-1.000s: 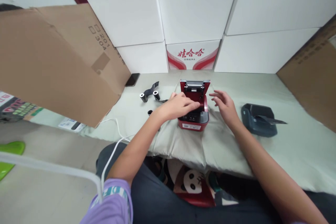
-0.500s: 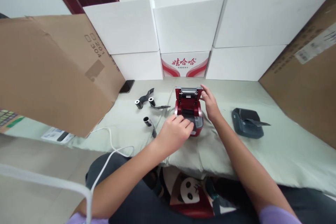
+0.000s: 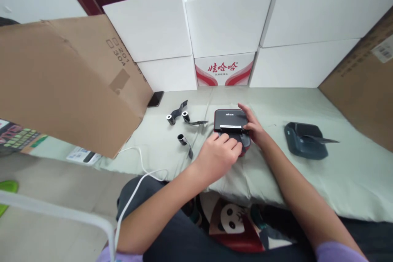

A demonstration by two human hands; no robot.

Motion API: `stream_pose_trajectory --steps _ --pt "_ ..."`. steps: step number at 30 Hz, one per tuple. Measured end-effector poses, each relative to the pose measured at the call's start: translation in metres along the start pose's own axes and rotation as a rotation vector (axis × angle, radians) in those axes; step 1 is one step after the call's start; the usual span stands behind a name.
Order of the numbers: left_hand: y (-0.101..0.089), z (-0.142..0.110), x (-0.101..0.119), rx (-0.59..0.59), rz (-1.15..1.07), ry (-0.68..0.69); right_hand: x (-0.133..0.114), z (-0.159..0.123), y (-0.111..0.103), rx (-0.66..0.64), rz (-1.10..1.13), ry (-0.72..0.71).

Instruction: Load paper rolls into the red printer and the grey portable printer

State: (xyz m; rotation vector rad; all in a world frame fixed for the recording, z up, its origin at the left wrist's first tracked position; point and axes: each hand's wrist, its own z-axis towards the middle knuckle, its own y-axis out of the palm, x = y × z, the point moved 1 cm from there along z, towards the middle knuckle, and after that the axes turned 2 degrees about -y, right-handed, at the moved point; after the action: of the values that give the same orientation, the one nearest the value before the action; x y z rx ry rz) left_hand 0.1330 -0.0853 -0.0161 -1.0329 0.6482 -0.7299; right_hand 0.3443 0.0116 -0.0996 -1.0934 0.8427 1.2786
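A small portable printer (image 3: pixel 229 119), red below with a black top, sits on the cloth-covered table with its lid down. My left hand (image 3: pixel 218 153) lies over its front part, fingers curled and pressed on it; whether a strip is under those fingers is hidden. At the printer's right side my right hand (image 3: pixel 255 127) grips the lid's edge, thumb on top and fingers along the side. To the left lie three small black rolls with loose tails: one roll (image 3: pixel 170 120) at the back, another roll (image 3: pixel 186 117) beside it, and a third roll (image 3: pixel 181 139) nearer me.
A second dark printer (image 3: pixel 303 141) with a black strip sticking out stands at the right. A phone (image 3: pixel 156 99) lies by the cardboard box (image 3: pixel 76 86) on the left. White boxes (image 3: pixel 227 20) line the back. A white cable (image 3: pixel 143 172) hangs over the front edge.
The printer's lid, upright before with the red inside showing, has come down. My right hand moved with it, and my left hand stayed at the printer's front. The view shifted slightly.
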Motion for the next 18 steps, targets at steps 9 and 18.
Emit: stream_pose_trajectory --steps 9,18 --pt "0.01 0.01 -0.035 0.026 -0.62 -0.312 0.003 -0.002 0.0 -0.052 0.121 0.116" --pt "0.061 0.007 -0.076 -0.121 -1.41 -1.044 0.01 -0.005 -0.002 -0.079 0.364 0.211"
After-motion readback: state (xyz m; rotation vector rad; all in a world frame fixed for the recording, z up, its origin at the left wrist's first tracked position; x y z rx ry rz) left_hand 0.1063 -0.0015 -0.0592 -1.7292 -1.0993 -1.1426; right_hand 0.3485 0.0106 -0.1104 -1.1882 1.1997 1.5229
